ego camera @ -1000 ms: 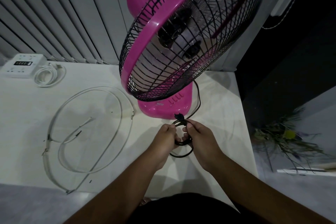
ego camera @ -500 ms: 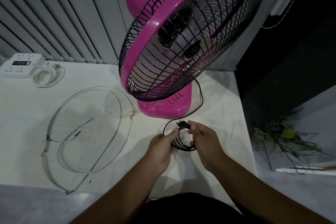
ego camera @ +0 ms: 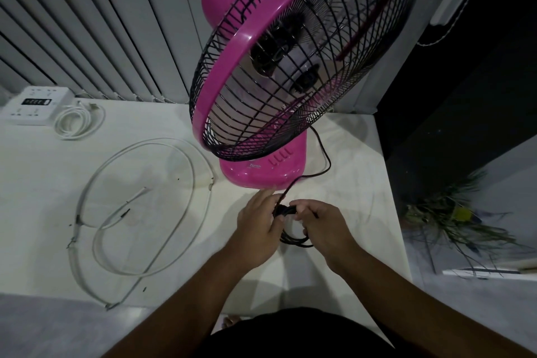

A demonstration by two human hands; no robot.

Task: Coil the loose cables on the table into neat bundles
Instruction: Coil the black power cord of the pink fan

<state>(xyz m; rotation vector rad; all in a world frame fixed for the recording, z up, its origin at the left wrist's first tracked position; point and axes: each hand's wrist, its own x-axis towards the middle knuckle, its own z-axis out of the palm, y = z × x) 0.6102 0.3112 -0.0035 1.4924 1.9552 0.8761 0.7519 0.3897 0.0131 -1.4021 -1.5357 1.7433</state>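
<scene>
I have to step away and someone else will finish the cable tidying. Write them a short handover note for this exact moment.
Left hand: closed on the black fan cord, pinching the coil.
Right hand: also closed on the cord, at the wrapped part.
The cord runs from behind the pink fan on the table, in small loops between the hands; a stretch at the fan's base is still loose.
Done: the small white cable by the power strip lies coiled.
Left: finish the black bundle, then coil the long white cable sprawled to the left.

Three cables (ego camera: 292,237), one fan (ego camera: 290,67), one power strip (ego camera: 35,106).
</scene>
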